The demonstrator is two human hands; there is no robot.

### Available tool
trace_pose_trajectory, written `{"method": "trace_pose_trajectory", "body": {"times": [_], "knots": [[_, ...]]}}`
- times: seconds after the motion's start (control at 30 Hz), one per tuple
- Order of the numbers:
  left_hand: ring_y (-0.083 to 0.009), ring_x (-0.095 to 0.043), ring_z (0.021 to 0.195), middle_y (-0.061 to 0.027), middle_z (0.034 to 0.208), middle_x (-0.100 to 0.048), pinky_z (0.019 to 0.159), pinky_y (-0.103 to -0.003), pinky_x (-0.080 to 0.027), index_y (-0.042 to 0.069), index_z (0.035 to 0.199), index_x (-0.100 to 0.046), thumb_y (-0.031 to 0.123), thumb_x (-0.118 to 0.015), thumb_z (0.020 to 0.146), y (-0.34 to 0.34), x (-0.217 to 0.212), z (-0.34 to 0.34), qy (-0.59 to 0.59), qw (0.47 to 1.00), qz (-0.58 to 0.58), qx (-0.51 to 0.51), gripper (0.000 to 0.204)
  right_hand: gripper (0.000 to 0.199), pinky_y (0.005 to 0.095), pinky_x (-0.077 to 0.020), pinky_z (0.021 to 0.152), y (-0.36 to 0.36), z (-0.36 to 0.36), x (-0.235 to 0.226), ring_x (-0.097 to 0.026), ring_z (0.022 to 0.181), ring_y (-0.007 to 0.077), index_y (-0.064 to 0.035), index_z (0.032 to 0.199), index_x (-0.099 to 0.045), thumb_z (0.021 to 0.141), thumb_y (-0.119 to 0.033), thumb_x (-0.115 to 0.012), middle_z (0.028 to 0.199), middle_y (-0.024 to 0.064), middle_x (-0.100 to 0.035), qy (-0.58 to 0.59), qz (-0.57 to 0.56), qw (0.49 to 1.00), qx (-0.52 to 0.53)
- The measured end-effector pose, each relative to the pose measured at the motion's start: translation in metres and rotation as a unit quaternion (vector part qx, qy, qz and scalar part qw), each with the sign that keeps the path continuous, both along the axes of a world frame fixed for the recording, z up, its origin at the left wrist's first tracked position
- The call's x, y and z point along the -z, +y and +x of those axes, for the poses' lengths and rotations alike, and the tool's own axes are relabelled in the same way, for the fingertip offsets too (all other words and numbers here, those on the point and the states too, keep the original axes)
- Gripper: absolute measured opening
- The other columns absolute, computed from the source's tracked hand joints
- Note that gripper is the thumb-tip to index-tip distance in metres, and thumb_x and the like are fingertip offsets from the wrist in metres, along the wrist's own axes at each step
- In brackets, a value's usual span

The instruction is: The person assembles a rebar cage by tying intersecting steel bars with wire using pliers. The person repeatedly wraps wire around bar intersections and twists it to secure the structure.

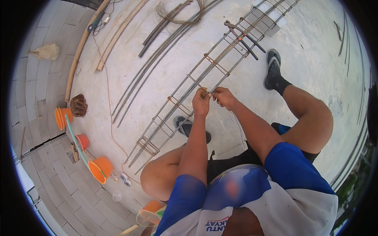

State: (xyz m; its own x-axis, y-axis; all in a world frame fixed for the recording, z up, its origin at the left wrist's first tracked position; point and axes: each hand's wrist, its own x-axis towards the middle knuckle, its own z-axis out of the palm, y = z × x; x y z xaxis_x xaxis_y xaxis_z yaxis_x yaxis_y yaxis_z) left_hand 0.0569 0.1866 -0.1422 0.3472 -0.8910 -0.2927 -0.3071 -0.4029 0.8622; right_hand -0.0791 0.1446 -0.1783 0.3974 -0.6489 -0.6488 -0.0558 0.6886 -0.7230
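Observation:
A long rebar cage [185, 103] of lengthwise bars and square stirrups runs diagonally between my feet. My left hand [201, 103] is closed at a stirrup joint, with a bit of thin tie wire [205, 93] showing at its fingertips. Close beside it, my right hand [224, 98] is pinched at the same joint; whatever lies in its fingers is too small to make out. Farther up the cage, dark long-handled pincers [241, 36] rest across the bars.
A pale block [263, 19] supports the cage's far end. Loose rebars [151, 63] and a wire coil [159, 10] lie on the concrete floor left of it. Orange buckets [101, 168], a brown wire bundle [78, 105] and a cord [106, 88] are at the left.

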Motion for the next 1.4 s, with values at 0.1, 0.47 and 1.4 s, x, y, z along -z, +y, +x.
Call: {"method": "trace_pose_trajectory", "body": {"times": [0.1, 0.47, 1.4], "knots": [[-0.0151, -0.061, 0.078, -0.0066, 0.086, -0.065, 0.072, -0.028, -0.048, 0.002, 0.111, -0.061, 0.004, -0.069, 0.081, 0.000, -0.003, 0.000, 0.022, 1.000, 0.010, -0.003, 0.032, 0.013, 0.0246, -0.0315, 0.039, 0.001, 0.004, -0.004, -0.045, 0.051, 0.0082, -0.0017, 0.087, -0.060, 0.086, -0.014, -0.059, 0.069, 0.0036, -0.056, 0.033, -0.005, 0.999, 0.010], [-0.0145, -0.061, 0.083, -0.0076, 0.092, -0.067, 0.077, -0.028, -0.048, -0.002, 0.110, -0.065, 0.007, -0.064, 0.085, -0.001, -0.003, 0.005, 0.079, 0.997, 0.004, -0.008, 0.026, 0.028, 0.0306, -0.0482, 0.064, 0.026, 0.010, -0.019, -0.061, 0.067, 0.0170, 0.0017, 0.099, -0.069, 0.086, -0.023, -0.067, 0.080, 0.0118, -0.069, 0.160, -0.229, 0.960, -0.003], [-0.0170, -0.059, 0.090, -0.0111, 0.099, -0.067, 0.081, -0.028, -0.046, -0.003, 0.109, -0.067, 0.015, -0.062, 0.087, 0.001, -0.023, 0.025, 0.167, 0.980, 0.098, 0.047, 0.029, 0.017, 0.0467, -0.0503, 0.066, 0.026, 0.017, -0.035, -0.063, 0.073, 0.0380, -0.0076, 0.089, -0.068, 0.088, -0.022, -0.060, 0.077, 0.0164, -0.066, 0.324, -0.385, 0.858, -0.098]]}}
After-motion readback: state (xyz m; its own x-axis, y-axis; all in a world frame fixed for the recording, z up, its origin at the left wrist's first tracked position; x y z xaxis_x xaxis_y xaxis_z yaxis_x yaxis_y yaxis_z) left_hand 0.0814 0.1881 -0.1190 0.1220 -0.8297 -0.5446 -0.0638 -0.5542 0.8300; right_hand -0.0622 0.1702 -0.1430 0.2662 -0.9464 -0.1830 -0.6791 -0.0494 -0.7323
